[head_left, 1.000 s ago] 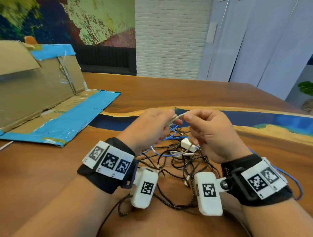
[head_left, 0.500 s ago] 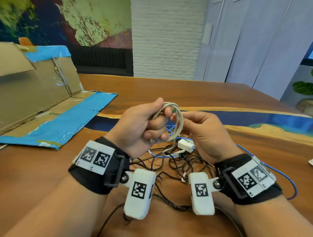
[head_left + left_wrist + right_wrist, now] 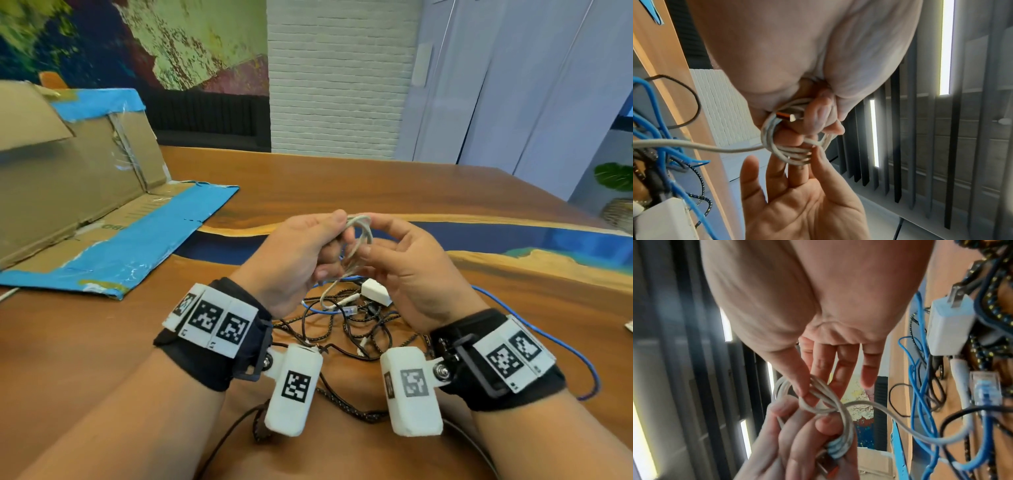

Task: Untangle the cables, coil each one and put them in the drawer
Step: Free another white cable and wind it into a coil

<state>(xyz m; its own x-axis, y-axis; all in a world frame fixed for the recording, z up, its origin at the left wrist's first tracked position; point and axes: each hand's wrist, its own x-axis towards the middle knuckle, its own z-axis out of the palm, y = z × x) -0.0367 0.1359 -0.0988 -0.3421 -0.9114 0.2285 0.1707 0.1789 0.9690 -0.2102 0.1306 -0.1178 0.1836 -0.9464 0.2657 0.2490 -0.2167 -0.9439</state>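
A small coil of white cable [image 3: 360, 236] is held above the table between both hands. My left hand [image 3: 305, 250] grips the coil with curled fingers; the left wrist view shows the coil [image 3: 777, 146] and its USB plug [image 3: 789, 116] against those fingers. My right hand [image 3: 397, 257] pinches one strand of the coil [image 3: 833, 404] between thumb and forefinger, its other fingers straight. The cable's free end trails down into a tangle of black braided and blue cables [image 3: 352, 325] on the wooden table [image 3: 342, 185], below the hands. No drawer is in view.
A white charger plug [image 3: 376, 292] lies in the tangle. A blue cable [image 3: 548, 339] loops out to the right past my right wrist. An opened cardboard box [image 3: 68, 192] with blue tape lies at the left.
The white cable went from a single strand stretched between the hands to a small coil in my left hand. Both hands have risen a little above the tangle.
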